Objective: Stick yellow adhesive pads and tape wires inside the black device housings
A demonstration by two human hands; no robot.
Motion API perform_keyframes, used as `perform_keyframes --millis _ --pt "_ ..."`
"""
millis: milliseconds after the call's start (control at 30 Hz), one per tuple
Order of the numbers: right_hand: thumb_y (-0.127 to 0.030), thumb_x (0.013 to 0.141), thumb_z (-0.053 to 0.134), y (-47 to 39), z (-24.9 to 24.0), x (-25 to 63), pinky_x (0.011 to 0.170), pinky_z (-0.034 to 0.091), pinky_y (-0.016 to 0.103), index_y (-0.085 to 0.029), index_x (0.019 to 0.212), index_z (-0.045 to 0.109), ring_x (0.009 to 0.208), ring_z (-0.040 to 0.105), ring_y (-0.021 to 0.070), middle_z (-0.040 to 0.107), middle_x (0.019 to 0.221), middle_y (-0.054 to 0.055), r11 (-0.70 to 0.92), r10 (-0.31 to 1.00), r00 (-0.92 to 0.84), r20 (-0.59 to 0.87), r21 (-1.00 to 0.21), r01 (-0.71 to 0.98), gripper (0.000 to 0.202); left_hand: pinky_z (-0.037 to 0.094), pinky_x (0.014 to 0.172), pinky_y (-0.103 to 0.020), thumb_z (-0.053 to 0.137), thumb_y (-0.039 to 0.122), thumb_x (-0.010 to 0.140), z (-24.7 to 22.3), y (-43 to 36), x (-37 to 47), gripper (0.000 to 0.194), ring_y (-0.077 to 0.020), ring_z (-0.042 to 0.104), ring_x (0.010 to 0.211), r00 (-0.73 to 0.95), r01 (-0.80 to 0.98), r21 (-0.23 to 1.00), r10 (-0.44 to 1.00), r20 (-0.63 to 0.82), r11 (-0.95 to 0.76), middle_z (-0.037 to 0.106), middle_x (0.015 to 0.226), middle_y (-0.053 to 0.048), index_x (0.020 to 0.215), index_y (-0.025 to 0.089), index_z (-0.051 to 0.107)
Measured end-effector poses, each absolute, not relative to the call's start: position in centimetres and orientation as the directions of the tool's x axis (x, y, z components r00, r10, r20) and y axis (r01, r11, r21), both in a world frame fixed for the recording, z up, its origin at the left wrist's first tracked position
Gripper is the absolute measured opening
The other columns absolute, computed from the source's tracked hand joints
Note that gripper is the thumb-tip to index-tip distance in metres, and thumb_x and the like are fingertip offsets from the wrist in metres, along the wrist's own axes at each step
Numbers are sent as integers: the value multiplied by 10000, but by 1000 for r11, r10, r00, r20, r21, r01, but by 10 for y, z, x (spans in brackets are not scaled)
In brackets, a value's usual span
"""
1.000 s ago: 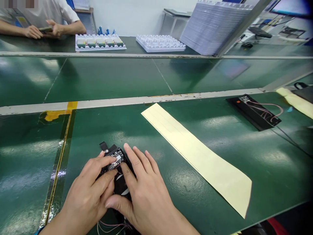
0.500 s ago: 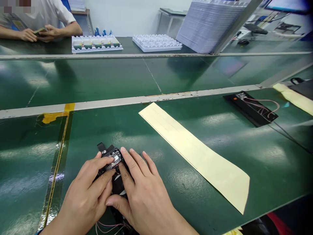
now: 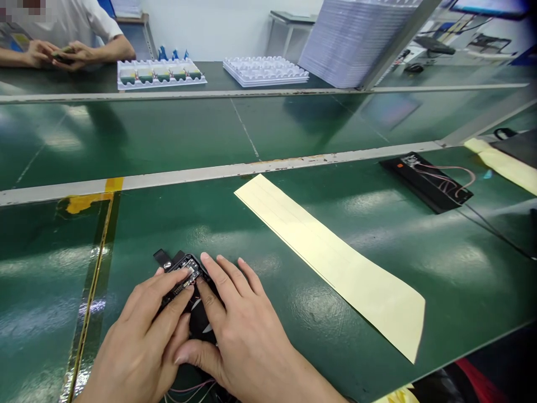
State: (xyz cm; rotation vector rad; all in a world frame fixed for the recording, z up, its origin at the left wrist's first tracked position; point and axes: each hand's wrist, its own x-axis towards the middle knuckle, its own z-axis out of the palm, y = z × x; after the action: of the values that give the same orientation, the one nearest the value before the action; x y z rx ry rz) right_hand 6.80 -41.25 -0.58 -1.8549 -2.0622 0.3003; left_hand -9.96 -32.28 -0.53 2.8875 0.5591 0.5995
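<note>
In the head view, both hands press down on a small black device (image 3: 187,280) lying on the green bench (image 3: 377,235) at the near edge, left of centre. The left hand (image 3: 138,347) rests flat over the device's left side, fingers stretched forward and closed on nothing; its fingertips touch a small circuit board (image 3: 184,275) on the top end. The right hand (image 3: 239,336) lies just beside it, thumb tucked under toward the left hand, index fingertip on the board's right edge, the other fingers spread on the bench; its grip is likewise loose, pressing rather than clasping. Thin pink wires (image 3: 188,389) trail from the device beneath the wrists. To the right a long cream paper strip (image 3: 331,263) lies slantwise on the bench. Farther right sits a black fixture (image 3: 423,182) with pink leads. Across the belt stand a white tray of parts (image 3: 159,74), a stack of empty white trays (image 3: 264,70), and another person's hands (image 3: 59,54) at the far left.
</note>
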Motion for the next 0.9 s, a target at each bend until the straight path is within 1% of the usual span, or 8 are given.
perform_keyframes --millis 200,367,467,567,633,733,800,900 --pt "-582 1007 398 -413 -2 71 1162 293 577 -60 1377 516 1413 294 343 311 1561 171 140 985 -90 149 -366 920 651 436 977 -419 551 99 898 1 -311 -124 314 -241 550 1167 731 414 391 556 395 -822 532 1316 -100 1191 193 610" --pt "-529 1011 437 -433 12 80 1090 404 578 -113 1270 594 1340 413 340 440 1485 160 134 973 -45 225 -401 906 514 492 975 -362 464 225 941 10 -287 -145 402 -216 519 1254 793 498 350 580 188 -794 468 1441 -29 1339 278 496" --pt "-661 892 572 -458 12 82 1027 478 558 -121 1304 541 1301 452 360 463 1459 170 78 975 17 222 -412 908 680 470 1080 -402 449 269 915 15 -270 -144 652 -246 352 1420 897 433 221 443 -5 -874 261 1596 -42 1521 222 213" --pt "-720 746 702 -479 0 72 976 524 538 -81 1409 405 1268 479 377 439 1457 218 -4 972 98 215 -400 917 967 296 1208 -485 522 273 828 20 -254 -127 885 -274 141 1504 971 228 83 220 -96 -970 81 1643 -59 1550 145 25" --pt "-707 654 782 -486 -9 59 944 535 566 -36 1467 292 1241 489 407 433 1444 258 -49 963 149 224 -396 917 1163 186 1241 -501 561 236 769 23 -244 -111 983 -262 80 1515 980 121 81 107 -166 -989 26 1648 -41 1548 169 -36" --pt "-502 622 876 -487 -15 45 964 506 601 -44 1499 217 1234 475 417 453 1418 255 -122 955 225 195 -434 893 1188 175 1239 -503 592 179 700 27 -235 -91 1088 -254 221 1475 963 53 194 0 -268 -980 182 1622 -62 1539 222 -99" --pt "-333 673 840 -485 -14 46 1022 457 597 -83 1503 227 1244 463 385 485 1383 218 -148 953 255 163 -484 863 1061 303 1183 -495 623 170 669 28 -237 -86 1130 -274 380 1371 959 72 252 -3 -285 -965 360 1522 -103 1540 229 -93" --pt "-231 698 799 -487 -8 65 1091 397 560 -138 1522 205 1277 435 337 462 1399 173 -140 970 226 87 -560 817 1020 475 1024 -446 665 194 656 23 -259 -95 1122 -303 497 1224 972 153 238 103 -211 -959 482 1373 -138 1552 215 -11"
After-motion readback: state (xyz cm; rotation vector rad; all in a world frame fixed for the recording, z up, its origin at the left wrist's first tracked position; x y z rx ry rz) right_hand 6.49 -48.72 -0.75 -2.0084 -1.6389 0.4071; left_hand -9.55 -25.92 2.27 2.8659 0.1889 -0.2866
